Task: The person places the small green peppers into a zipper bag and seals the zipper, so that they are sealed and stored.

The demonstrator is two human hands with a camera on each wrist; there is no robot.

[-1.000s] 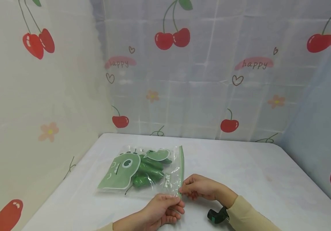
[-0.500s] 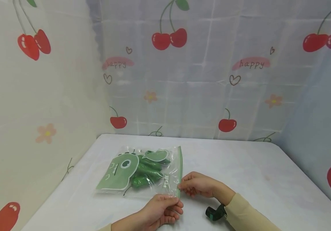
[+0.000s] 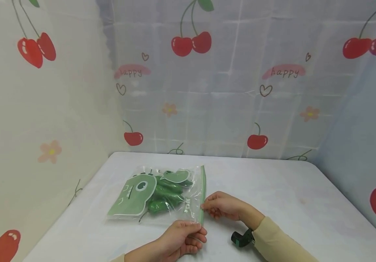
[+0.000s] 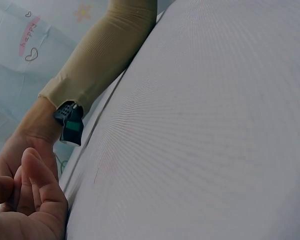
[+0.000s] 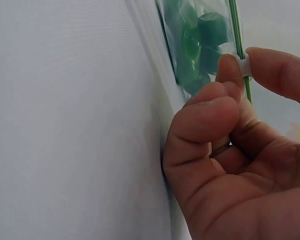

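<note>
A clear zip bag (image 3: 132, 199) printed with a green cartoon monster lies on the table in the head view. Inside it are several glossy green pepper-like vegetables (image 3: 166, 196). A green zip strip (image 3: 203, 182) runs along the bag's right edge. My left hand (image 3: 182, 238) pinches the near end of that strip between thumb and finger. Further up the same edge, my right hand (image 3: 225, 206) pinches a small white slider (image 5: 244, 66), seen in the right wrist view. The left wrist view shows the left hand's curled fingers (image 4: 37, 195) close to the right hand; the bag is out of sight there.
The white table (image 3: 266, 189) has rounded far corners. Cherry-printed curtains (image 3: 220, 120) stand behind it and on both sides. A small black device (image 3: 242, 238) is at the right wrist, near the tabletop.
My right hand has slid a short way along the zip strip, away from my left hand. The left hand keeps its place at the near corner. The head view has shifted slightly.
</note>
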